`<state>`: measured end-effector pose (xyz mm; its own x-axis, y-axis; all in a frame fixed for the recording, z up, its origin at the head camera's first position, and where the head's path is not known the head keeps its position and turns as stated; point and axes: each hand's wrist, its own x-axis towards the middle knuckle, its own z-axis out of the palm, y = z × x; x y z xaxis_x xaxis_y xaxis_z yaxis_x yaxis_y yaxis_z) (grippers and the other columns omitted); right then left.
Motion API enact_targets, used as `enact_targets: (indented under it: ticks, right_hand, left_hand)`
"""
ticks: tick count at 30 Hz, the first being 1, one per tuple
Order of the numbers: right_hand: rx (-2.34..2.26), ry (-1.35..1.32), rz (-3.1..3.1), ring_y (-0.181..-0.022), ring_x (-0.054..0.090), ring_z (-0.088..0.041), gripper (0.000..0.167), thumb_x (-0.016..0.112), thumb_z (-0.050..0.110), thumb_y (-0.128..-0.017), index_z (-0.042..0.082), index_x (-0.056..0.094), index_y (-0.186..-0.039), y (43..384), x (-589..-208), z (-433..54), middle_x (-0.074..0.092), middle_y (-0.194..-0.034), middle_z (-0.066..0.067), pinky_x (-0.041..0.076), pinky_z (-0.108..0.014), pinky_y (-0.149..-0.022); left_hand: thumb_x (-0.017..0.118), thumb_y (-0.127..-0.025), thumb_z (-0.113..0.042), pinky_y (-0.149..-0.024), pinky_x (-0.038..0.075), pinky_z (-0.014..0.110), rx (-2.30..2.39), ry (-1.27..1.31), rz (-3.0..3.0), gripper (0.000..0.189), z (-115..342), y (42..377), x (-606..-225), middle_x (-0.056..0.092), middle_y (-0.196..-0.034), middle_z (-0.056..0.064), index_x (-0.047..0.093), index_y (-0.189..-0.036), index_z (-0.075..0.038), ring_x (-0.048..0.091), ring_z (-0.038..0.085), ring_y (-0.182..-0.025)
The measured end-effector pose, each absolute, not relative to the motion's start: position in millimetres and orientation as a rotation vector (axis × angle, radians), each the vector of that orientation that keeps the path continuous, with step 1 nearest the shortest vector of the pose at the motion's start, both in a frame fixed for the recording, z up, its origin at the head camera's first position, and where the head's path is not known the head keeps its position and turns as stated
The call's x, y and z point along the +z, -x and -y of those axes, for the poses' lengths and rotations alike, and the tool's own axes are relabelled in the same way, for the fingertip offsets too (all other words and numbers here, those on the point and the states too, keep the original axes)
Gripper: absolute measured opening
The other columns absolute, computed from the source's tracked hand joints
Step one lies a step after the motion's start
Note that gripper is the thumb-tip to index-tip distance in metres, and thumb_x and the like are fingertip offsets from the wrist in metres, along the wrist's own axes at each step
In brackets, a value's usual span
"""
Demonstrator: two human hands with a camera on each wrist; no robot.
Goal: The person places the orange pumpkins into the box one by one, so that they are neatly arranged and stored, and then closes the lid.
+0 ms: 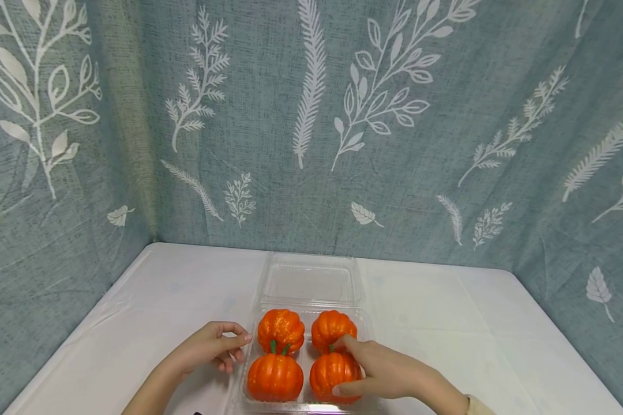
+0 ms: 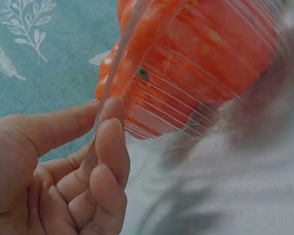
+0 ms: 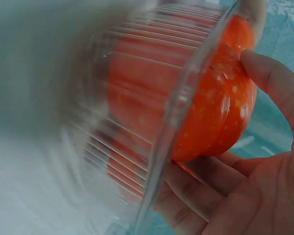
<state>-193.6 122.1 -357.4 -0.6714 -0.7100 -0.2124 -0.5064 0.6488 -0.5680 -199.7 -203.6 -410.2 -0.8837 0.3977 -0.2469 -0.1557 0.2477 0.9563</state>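
A clear plastic clamshell container (image 1: 301,407) lies with its lid folded back, holding several orange toy pumpkins in two rows. My left hand (image 1: 213,347) is at the container's left side; in the left wrist view its thumb and fingers pinch the clear rim (image 2: 118,73). Around the front right pumpkin (image 1: 328,373) my right hand (image 1: 384,369) curls its thumb and fingers. That pumpkin (image 3: 220,107) sits low inside the container wall. Beside it is the front left pumpkin (image 1: 275,377). Behind are the back left pumpkin (image 1: 280,329) and the back right pumpkin (image 1: 332,328), partly covered by my fingers.
The see-through lid (image 1: 311,282) lies flat behind the base on a white-covered table (image 1: 446,323). Grey-green curtains (image 1: 270,127) with white leaf prints hang along the table's back and sides.
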Motion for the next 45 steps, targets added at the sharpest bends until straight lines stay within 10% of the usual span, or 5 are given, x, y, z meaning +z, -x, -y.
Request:
enact_targets:
  ticks: [34,45]
  right_hand:
    - [-0.759,1.079,-2.549,-0.091,0.055,-0.012,0.042,0.063,0.041,-0.085,0.011,0.058,-0.114,194.6,-357.6,-134.6,0.061,-0.106,0.006,0.048,-0.024,-0.072]
    - [-1.003,0.980,-2.473,-0.085,0.057,-0.004,0.031,0.062,0.033,-0.088,0.008,0.063,-0.106,208.2,-356.4,-145.3,0.065,-0.099,0.001,0.049,-0.022,-0.069]
  left_hand:
    - [0.056,-0.092,-0.028,-0.053,0.046,0.022,1.661,-0.259,-2.125,0.035,203.2,201.6,-412.5,0.061,-0.067,-0.001,0.057,-0.100,0.005,0.057,0.007,-0.053]
    - [0.055,-0.093,-0.026,-0.069,0.053,0.031,1.703,-0.169,-2.301,0.045,209.6,204.8,-412.5,0.066,-0.095,0.014,0.053,-0.113,0.014,0.063,0.019,-0.075]
